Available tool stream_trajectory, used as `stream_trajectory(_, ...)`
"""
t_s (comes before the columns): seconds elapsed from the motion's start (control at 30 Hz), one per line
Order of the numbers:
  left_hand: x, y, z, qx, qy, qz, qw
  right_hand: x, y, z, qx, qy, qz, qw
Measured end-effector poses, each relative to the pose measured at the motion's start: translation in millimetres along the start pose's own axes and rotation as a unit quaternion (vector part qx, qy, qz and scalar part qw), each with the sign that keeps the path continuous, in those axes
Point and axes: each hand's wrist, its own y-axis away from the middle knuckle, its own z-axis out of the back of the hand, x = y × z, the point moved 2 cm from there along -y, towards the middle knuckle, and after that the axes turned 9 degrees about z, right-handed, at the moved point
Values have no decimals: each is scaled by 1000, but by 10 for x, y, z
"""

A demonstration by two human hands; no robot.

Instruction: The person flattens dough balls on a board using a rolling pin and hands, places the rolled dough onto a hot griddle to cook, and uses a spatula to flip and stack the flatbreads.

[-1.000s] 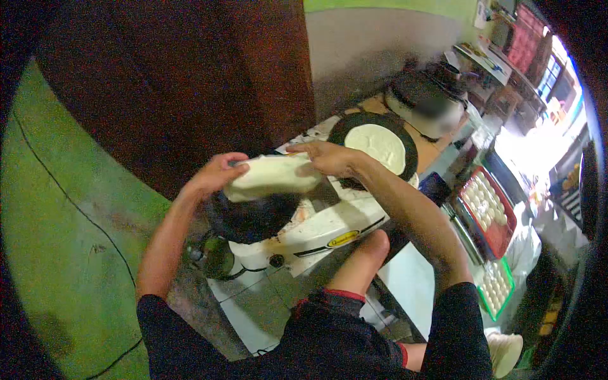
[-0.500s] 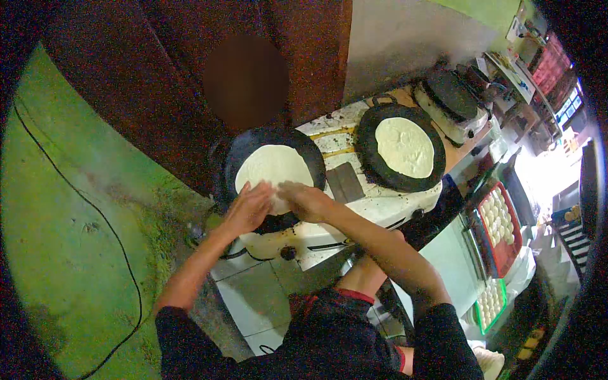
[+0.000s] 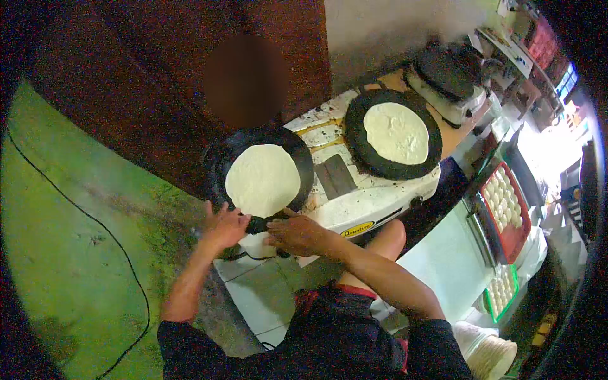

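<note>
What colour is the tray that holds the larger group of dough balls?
The tray is red, seen in the head view.

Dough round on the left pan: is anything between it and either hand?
Nothing visible. The left hand and right hand are at the near side of the left pan, by the dough round; whether any fingers touch it is unclear.
</note>
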Motion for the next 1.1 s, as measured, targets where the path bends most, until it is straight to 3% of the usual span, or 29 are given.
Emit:
stream_trajectory(0.03, -20, 133, 153, -16, 22, 7, 1000, 130, 224, 267, 37, -16, 1, 999)
stream_trajectory(0.1, -144, 265, 483, -59, 69, 12, 996, 33, 762, 103, -86, -102, -61, 989)
stream_trajectory(0.17, -532, 282, 676, -93, 119, -33, 988, 95, 1599, 214, -173, -97, -135, 971)
stream_trajectory(0.23, -1302, 262, 878, -93, 201, -136, 966, 264, 2421, 409, -238, -206, -314, 896)
stream_trajectory(0.27, -1786, 269, 934, -76, 268, -203, 939, 406, 2814, 471, -261, -193, -402, 856)
stream_trajectory(0.3, -2329, 292, 946, -60, 300, -203, 930, 499, 3206, 399, -301, -170, -449, 824)
stream_trajectory(0.37, -3518, 137, 691, -3, 450, -360, 818, 743, 4028, 335, -360, -187, -560, 723)
stream_trajectory(0.4, -4145, -40, 483, 29, 524, -405, 749, 853, 4365, 283, -434, -131, -542, 707)
stream_trajectory(0.43, -4790, -177, 325, 81, 550, -392, 733, 1001, 4721, 313, -443, -134, -578, 672)
stream_trajectory(0.47, -5312, -146, 441, 34, 496, -378, 781, 1119, 5094, 303, -460, -106, -604, 642)
stream_trajectory(0.57, -6720, -707, 296, 40, 526, -264, 807, 1323, 6118, 276, -501, -34, -651, 569)
stream_trajectory(0.6, -7030, -1023, 133, 13, 470, -252, 846, 1400, 6391, 310, -535, -47, -637, 553)
stream_trajectory(0.67, -7241, -1380, 57, 41, 416, -235, 878, 1465, 6822, 390, -594, -49, -615, 516)
stream_trajectory(0.73, -7179, -1537, -75, 168, 418, -227, 864, 1380, 7296, 517, -550, 9, -651, 524)
stream_trajectory(0.83, -6682, -1184, 16, 129, 391, -220, 884, 1019, 7788, 819, -555, -20, -666, 498)
stream_trajectory(0.9, -6286, -859, 32, 112, 379, -192, 898, 469, 8047, 817, -729, -121, -515, 434)
stream_trajectory(1.0, -5903, -857, -121, 155, 314, -143, 926, -458, 8415, 757, -713, -183, -596, 322)
stream_trajectory(1.1, -5776, -645, -426, -130, 395, -211, 884, -1364, 8756, 600, -636, -44, -724, 262)
